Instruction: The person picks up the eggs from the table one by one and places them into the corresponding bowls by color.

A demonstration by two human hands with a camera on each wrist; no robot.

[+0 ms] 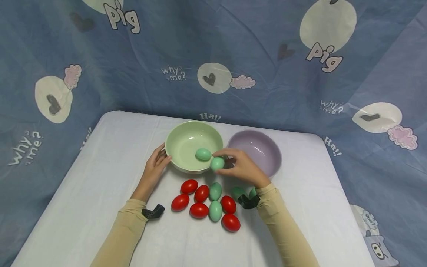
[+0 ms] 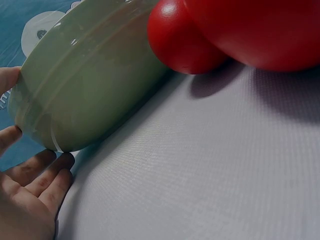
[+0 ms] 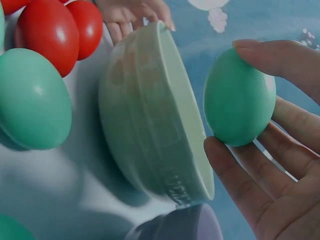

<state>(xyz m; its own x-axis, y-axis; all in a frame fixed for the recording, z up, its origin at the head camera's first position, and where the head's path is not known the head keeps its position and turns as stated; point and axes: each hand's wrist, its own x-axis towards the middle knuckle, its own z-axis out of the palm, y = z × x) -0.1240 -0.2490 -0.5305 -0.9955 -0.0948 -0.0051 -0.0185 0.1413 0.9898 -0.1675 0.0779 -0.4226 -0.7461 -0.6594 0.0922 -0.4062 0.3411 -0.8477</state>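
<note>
My left hand (image 1: 154, 168) grips the left side of a light green bowl (image 1: 181, 146), thumb at the rim and fingers against its outer wall. In the left wrist view the fingertips (image 2: 64, 161) touch low on the bowl. With thumb and fingers, my right hand (image 1: 246, 167) pinches a green egg (image 3: 240, 97) at the bowl's front right rim. Another green egg (image 1: 203, 154) lies inside the bowl. In front of it, several red eggs (image 1: 199, 210) and several green eggs (image 1: 215, 211) rest on the white cloth, two green ones partly hidden by the right wrist.
A purple bowl (image 1: 257, 146) stands just right of the green bowl, partly behind my right hand. The white-covered table (image 1: 106, 178) ends at a blue printed curtain (image 1: 260, 104) behind the bowls. A black wrist device (image 1: 153, 212) sits on each sleeve.
</note>
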